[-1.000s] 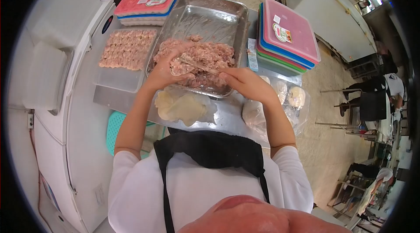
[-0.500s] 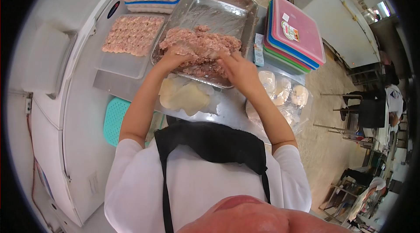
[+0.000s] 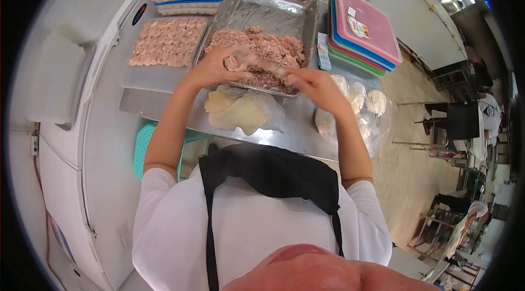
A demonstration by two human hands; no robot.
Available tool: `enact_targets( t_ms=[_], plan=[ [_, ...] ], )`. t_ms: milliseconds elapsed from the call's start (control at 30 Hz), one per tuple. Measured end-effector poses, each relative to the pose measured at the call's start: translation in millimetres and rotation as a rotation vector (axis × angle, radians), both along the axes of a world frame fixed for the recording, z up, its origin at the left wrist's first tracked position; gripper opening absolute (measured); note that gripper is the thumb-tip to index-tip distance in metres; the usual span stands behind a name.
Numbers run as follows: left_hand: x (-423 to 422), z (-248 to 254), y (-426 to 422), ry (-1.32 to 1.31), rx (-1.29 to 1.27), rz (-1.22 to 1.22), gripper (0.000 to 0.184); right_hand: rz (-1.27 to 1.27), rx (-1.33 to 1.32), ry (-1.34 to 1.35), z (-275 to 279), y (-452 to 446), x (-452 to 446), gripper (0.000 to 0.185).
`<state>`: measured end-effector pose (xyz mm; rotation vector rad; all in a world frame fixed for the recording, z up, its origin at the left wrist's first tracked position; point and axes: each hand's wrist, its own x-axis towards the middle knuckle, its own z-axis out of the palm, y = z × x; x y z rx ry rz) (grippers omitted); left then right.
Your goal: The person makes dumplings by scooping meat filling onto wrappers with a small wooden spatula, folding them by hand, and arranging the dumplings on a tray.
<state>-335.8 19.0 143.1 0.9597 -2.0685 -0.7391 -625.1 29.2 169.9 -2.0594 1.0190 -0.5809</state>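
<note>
Cupping minced meat (image 3: pixel 237 61) — left hand (image 3: pixel 213 68), over tray (image 3: pixel 279 11).

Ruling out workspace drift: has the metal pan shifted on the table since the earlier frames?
No visible shift. Against the table, the metal pan sits in the same place, just left of the pink-lidded stack.

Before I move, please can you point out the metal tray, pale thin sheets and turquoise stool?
Metal tray (image 3: pixel 273 13), head view: bare inner floor.
Pale thin sheets (image 3: pixel 246 111), head view: top sheet's middle.
Turquoise stool (image 3: pixel 144 144), head view: perforated seat.
</note>
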Motion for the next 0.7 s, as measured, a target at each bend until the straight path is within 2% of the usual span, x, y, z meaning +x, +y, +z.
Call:
enact_targets(
  t_ms=[33,133,167,233,267,300,400,433,533,567,633,700],
  plan=[
    [1,-6,-4,-0.002,0.059,-0.079,0.05,0.054,-0.039,0.006,-1,5,8,0.031],
    [9,-18,-12,-0.136,0.03,-0.008,0.041,0.051,-0.025,0.079,-3,-2,12,0.028],
    [10,-21,-13,-0.057,0.231,0.013,0.048,0.001,-0.269,0.198,0,-5,11,0.024],
    [9,-6,-14,0.094,0.63,0.061,0.062,-0.164,-0.428,0.236,18,18,32,0.023],
    [14,-15,-18,0.09,0.556,0.066,0.063,-0.248,-0.506,0.255,23,28,43,0.022],
    [19,-31,-27,0.088,0.483,0.068,0.064,-0.211,-0.594,0.175,1,24,49,0.025],
    [29,-37,-22,-0.031,0.35,0.16,0.067,-0.323,-0.506,0.481,-45,0,48,0.026],
    [35,-28,-21,-0.086,0.305,0.217,0.068,-0.325,-0.422,0.881,-40,-4,41,0.026],
    [67,7,-3,0.103,0.719,-0.015,0.069,-0.377,-0.364,0.629,-38,11,32,0.025],
    [76,10,2,0.142,0.674,-0.052,0.068,-0.424,-0.217,0.502,-33,17,32,0.029],
    [94,15,11,0.221,0.581,-0.115,0.066,-0.411,-0.105,0.201,-6,37,57,0.031],
    [105,23,22,0.113,0.293,-0.034,0.061,-0.315,0.095,-0.034,30,57,93,0.034]
  ],
)
